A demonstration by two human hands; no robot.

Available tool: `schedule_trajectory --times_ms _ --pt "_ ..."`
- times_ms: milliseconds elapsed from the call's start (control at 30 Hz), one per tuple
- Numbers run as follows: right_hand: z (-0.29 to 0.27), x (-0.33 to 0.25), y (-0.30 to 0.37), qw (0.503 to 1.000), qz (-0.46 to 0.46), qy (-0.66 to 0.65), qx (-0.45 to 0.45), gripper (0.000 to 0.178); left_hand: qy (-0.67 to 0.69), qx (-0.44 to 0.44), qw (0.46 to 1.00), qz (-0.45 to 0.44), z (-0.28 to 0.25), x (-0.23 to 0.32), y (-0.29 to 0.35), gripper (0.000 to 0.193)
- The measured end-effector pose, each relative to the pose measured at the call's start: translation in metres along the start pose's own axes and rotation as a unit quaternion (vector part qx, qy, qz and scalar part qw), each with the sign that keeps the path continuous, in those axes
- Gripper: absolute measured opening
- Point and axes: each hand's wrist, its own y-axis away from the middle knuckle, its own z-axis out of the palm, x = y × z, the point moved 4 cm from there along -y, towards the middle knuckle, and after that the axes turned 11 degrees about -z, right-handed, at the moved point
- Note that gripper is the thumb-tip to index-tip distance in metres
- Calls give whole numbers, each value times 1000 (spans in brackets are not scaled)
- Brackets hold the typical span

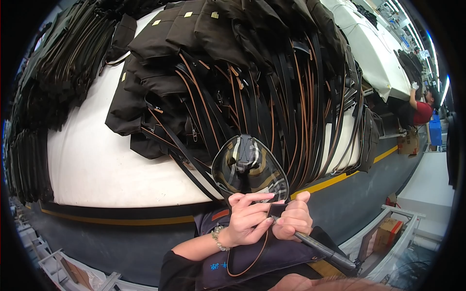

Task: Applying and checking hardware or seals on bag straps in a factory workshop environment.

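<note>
An open bag [224,167] with a plaid lining and a zipper along its mouth stands in front of me, at the table's near edge. Just below its mouth, my left hand [250,219] pinches a dark strap [277,210], its fingers bent toward the right hand. My right hand [294,220] is closed on the other side of the same strap, thumb and fingertips meeting the left hand's. A thin brown-edged loop [264,252] hangs below the hands over my dark apron [286,254]. From under my right hand a dark tube-like piece [330,253] runs to the lower right.
A heap of dark bags [194,29] with brown-edged straps [303,111] covers the white table [87,160]. More dark pieces are stacked at the left [63,68]. A person in red [423,112] works at the far right. White frames [403,233] hold cartons [388,233].
</note>
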Motion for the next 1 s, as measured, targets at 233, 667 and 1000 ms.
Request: schedule_trajectory --times_ms 233,667,1000 --pt "2 -2 11 986 -62 -6 153 18 -16 -40 999 8 2 1 -1 12" --pt "-2 -4 5 997 -51 25 61 13 1 14 1000 18 0 2 1 2" --pt "-4 -2 0 1000 -14 22 0 7 -9 22 1000 19 -1 2 0 2"
